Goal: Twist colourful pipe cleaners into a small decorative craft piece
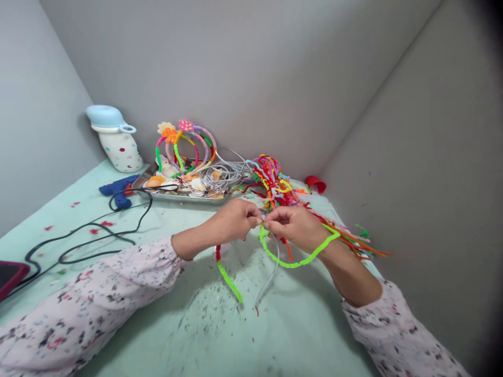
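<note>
Above the middle of the table, my left hand (pixel 238 220) pinches a thin headband (pixel 270 285) near its top. One leg of the band hangs below that hand, wrapped in red and bright green fuzzy stem (pixel 230 283); the other leg is bare and grey. My right hand (pixel 294 225) is closed, its fingertips meeting the left ones on a bright green pipe cleaner (pixel 293 264). This pipe cleaner loops down and back up across my right wrist. The exact spot where it meets the band is hidden by my fingertips.
Behind my hands lies a metal tray (pixel 184 197) with finished headbands (pixel 206 141), bare grey bands (pixel 228 175) and scraps. Colourful pipe cleaners (pixel 273 180) are heaped right of it. Leftward are a blue glue gun (pixel 120 188), black cable (pixel 88 225), a bottle (pixel 120 149) and grey walls.
</note>
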The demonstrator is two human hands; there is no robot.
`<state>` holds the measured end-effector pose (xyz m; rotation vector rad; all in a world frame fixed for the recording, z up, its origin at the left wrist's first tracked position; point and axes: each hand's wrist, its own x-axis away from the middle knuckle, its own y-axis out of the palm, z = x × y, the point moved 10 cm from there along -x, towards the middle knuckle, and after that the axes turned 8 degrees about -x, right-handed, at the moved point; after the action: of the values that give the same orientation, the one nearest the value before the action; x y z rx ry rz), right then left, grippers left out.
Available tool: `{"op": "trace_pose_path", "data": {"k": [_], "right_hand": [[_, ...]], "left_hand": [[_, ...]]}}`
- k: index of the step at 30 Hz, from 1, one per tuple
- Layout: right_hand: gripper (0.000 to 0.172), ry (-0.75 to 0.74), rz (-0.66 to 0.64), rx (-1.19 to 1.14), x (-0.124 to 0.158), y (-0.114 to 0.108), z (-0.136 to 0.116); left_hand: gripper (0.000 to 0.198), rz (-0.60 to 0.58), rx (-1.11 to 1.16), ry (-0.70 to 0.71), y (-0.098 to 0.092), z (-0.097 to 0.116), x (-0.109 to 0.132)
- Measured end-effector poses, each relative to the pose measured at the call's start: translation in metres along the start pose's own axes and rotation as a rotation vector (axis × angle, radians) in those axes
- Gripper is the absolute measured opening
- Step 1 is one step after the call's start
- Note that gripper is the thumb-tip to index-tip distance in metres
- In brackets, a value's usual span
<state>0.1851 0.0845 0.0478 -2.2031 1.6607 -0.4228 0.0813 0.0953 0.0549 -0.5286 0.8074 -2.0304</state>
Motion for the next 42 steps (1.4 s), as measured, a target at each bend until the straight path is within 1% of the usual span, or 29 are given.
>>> {"op": "trace_pose_path", "data": {"k": [5,9,15,19,21,25,27,30,34,37,39,40,42], "right_hand": [[0.015,-0.135,0.067,0.192,0.005,-0.002,-0.018],[0.013,-0.208,0.146,0.409,0.01,-0.001,-0.033],[0.015,-0.372,0.253,0.699,0.019,0.013,-0.046],[0.018,-0.436,0.335,0.87,0.024,0.02,-0.05],[0.018,-0.435,0.334,0.87,0.025,0.02,-0.05],[0.013,-0.402,0.256,0.739,0.022,0.016,-0.048],[0.013,-0.403,0.243,0.713,0.022,0.013,-0.048],[0.015,-0.426,0.282,0.782,0.023,0.013,-0.049],[0.019,-0.493,0.371,0.954,0.028,0.02,-0.052],[0.021,-0.496,0.386,1.011,0.03,0.025,-0.052],[0.021,-0.461,0.369,0.95,0.027,0.022,-0.05],[0.02,-0.435,0.353,0.875,0.025,0.018,-0.048],[0.015,-0.374,0.284,0.628,0.02,0.007,-0.041]], "left_hand": [[0.016,0.011,0.005,-0.007,0.0,-0.004,-0.001],[0.016,0.018,0.005,-0.023,0.0,-0.007,-0.002],[0.014,0.03,0.051,-0.031,0.001,-0.011,-0.004],[0.014,0.039,0.046,-0.036,0.001,-0.014,-0.006],[0.014,0.035,0.045,-0.043,0.001,-0.015,-0.006],[0.015,0.027,0.051,-0.023,0.0,-0.011,-0.006],[0.015,0.027,0.068,-0.012,-0.001,-0.009,-0.005],[0.015,0.033,0.076,-0.013,-0.001,-0.009,-0.005],[0.014,0.033,0.092,-0.038,0.0,-0.01,-0.005],[0.013,0.035,0.094,-0.046,0.002,-0.011,-0.005],[0.013,0.035,0.098,-0.037,0.002,-0.012,-0.006],[0.013,0.033,0.1,-0.035,0.002,-0.012,-0.006],[0.013,0.033,0.119,-0.031,0.0,-0.013,-0.007]]}}
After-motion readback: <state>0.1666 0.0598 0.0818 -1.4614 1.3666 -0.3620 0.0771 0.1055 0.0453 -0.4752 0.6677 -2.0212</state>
